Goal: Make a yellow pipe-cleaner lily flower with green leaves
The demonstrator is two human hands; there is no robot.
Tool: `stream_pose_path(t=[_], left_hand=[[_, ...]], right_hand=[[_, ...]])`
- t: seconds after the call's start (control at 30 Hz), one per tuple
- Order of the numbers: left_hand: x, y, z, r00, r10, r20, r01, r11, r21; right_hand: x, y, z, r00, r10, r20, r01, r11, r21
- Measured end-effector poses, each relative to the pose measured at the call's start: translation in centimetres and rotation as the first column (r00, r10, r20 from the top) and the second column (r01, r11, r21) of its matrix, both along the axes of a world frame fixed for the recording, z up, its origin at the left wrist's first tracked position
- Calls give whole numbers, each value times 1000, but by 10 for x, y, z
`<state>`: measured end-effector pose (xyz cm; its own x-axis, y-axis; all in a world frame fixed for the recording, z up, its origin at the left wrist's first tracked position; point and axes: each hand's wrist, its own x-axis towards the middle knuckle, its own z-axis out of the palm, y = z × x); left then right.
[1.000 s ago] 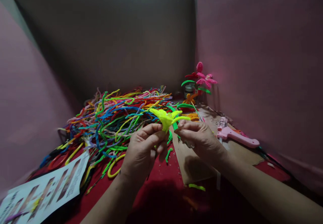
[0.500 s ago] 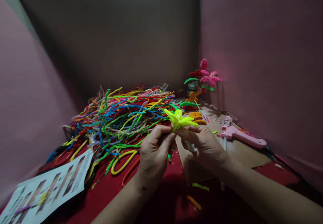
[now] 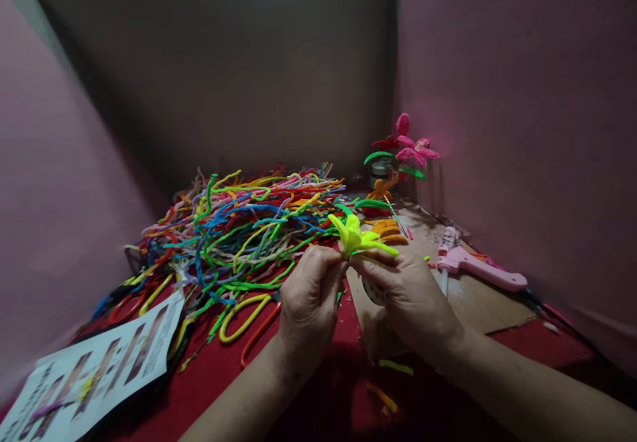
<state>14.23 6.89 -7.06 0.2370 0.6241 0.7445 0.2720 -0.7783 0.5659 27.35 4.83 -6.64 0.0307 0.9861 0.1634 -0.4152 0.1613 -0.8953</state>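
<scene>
A bright yellow pipe-cleaner flower (image 3: 354, 235) with several fuzzy petals is held upright between both hands. My left hand (image 3: 311, 296) pinches its base from the left, thumb against the bent index finger. From the right, my right hand (image 3: 408, 296) closes its fingertips on the same base, under the drooping petals. The fingers hide the bottom of the flower. Something pale, too covered to make out, shows below my right fingers.
A big heap of coloured pipe cleaners (image 3: 249, 229) lies behind my left hand. Yellow-and-red-handled scissors (image 3: 243, 316) rest nearer. At right, a pink glue gun (image 3: 480, 268) lies on a cardboard sheet (image 3: 490, 309). Pink flowers (image 3: 418, 148) stand behind; a printed sheet (image 3: 109, 369) lies front left.
My right hand has come in from beside the flower to grip its base next to my left. The flower has turned and its petals now spread toward the right.
</scene>
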Motion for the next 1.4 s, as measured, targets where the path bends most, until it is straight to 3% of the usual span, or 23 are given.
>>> stream_pose_path(t=[0.2, 0.33, 0.43, 0.53, 0.67, 0.8, 1.03, 1.2, 1.3, 1.4], left_hand=[[0, -2, 4, 998, 36, -45, -34, 998, 47], [0, -7, 10, 995, 81, -50, -80, 996, 25], [0, -9, 12, 993, 117, -28, -118, 990, -78], [2, -10, 16, 991, 123, 56, -102, 951, -293], [4, -10, 20, 958, 50, 281, 128, 805, -580], [4, -8, 23, 885, 13, 466, 361, 615, -701], [-1, 1, 22, 737, -27, 675, 661, 235, -713], [-9, 9, 20, 724, -131, 677, 683, 9, -730], [-11, 9, 21, 732, -155, 664, 670, -12, -742], [-9, 6, 22, 742, -134, 657, 667, 53, -743]], right_hand=[[-4, 1, -5, 1000, -4, -29, 5, 1000, 16], [-3, 0, -3, 998, -24, 50, 22, 999, 36], [-1, -2, -1, 996, 20, 82, -25, 998, 56], [0, -2, -1, 998, 36, 52, -38, 999, 32], [-1, 0, -5, 997, 66, -40, -66, 998, 3], [-1, 4, -7, 989, 115, -95, -113, 993, 24], [1, 8, -14, 988, 119, -102, -115, 992, 43], [0, 7, -16, 971, 189, -148, -193, 981, -16], [-2, 7, -18, 969, 143, -203, -154, 987, -40], [-4, 9, -20, 965, 106, -238, -125, 990, -68]])
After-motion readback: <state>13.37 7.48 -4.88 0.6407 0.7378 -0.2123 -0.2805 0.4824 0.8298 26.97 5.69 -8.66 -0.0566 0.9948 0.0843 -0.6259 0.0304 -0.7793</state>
